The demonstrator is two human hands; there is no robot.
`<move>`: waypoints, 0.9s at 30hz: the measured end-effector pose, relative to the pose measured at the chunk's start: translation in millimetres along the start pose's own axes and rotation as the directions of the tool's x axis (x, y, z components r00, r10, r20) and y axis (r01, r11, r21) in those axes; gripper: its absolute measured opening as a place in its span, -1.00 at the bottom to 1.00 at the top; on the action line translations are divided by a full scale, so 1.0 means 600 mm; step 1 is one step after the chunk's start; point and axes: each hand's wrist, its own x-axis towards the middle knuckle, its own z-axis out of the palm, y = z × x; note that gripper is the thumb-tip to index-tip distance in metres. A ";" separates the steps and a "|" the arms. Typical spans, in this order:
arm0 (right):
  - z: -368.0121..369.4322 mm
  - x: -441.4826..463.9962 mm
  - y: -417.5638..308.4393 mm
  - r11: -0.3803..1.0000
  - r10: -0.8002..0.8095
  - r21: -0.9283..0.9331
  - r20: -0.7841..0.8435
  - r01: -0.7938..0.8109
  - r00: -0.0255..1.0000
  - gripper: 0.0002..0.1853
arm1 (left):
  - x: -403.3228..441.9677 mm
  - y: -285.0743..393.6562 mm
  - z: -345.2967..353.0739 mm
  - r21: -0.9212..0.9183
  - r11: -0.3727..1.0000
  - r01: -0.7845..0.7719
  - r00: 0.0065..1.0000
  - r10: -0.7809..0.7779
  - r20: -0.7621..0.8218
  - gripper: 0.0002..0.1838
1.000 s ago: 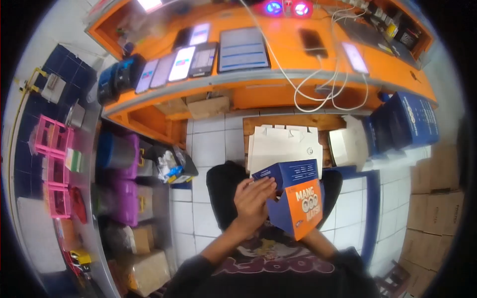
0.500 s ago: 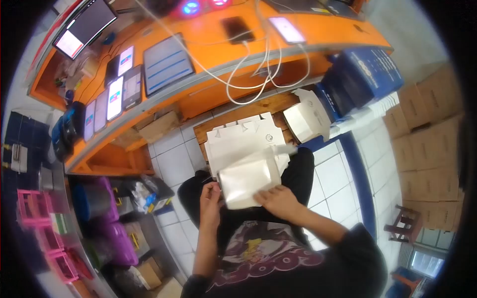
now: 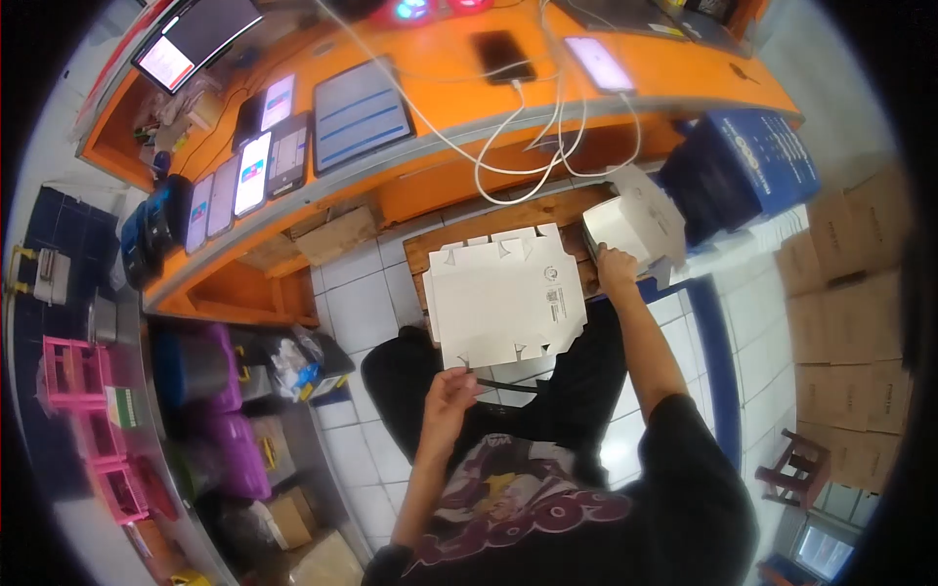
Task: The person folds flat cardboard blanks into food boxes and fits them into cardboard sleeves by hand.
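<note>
My left hand is closed in a pinch in front of my lap, with a thin dark strip running out from its fingertips to the right. Just beyond it, a flat white cardboard box blank with cut tabs and small printed marks lies over my knees and a low wooden surface. My right hand reaches forward to an open white carton, fingers closed at its near edge. What those fingers hold, if anything, is hidden.
Several phones, a tablet and white charging cables are on the orange desk. A blue box stands beyond the carton. Brown cartons are stacked at right, with a small stool near them. Purple bins sit at left.
The shiny pale flat packet held in both hands over the blank has gone from view. My right hand has moved forward and right to the open carton; my left stays near the blank's edge.
</note>
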 end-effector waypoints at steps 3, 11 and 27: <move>-0.002 0.006 0.003 1.000 0.004 0.027 0.058 -0.006 0.998 -0.85 | -0.007 -0.017 -0.008 -0.018 1.000 -0.011 1.000 0.011 -0.001 -0.66; 0.006 0.001 0.014 0.996 0.006 0.088 0.236 -0.027 0.972 -0.67 | -0.006 -0.011 -0.035 0.005 1.000 0.018 0.997 -0.018 -0.075 -0.68; 0.070 -0.198 -0.269 0.670 -0.707 0.433 0.122 0.603 0.697 -0.28 | 0.005 -0.028 -0.082 0.002 0.998 -0.055 0.976 0.054 -0.211 -0.76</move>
